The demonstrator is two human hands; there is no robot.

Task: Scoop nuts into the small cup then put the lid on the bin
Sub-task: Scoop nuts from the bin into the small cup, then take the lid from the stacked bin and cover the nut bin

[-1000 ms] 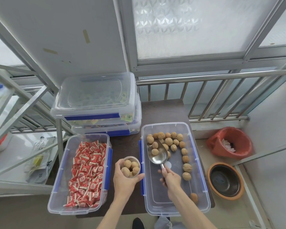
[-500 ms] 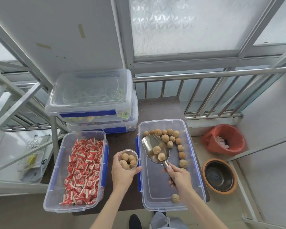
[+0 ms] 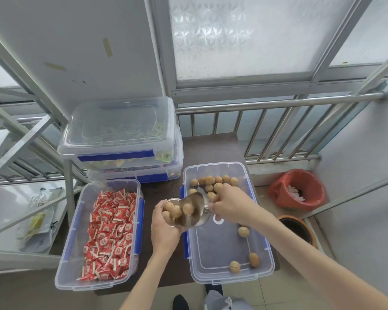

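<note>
Head view: the right hand [image 3: 230, 203] grips a tilted metal scoop [image 3: 194, 210], tipping brown round nuts [image 3: 176, 212] into the small clear plastic cup [image 3: 169, 211] that the left hand [image 3: 164, 229] clasps. The cup looks nearly full; the clear rectangular bin [image 3: 264, 249] has no lid on it, so lidding remains.

Frosted patterned window [image 3: 244, 36] is set above a steel railing [image 3: 278, 102], with daylight diffused through it. A grey wall panel [image 3: 76, 52] is seen at left and a metal rack [image 3: 20, 135] beside it. Pale floor tiles [image 3: 278, 294] are visible past the dark table [image 3: 211, 151].
</note>
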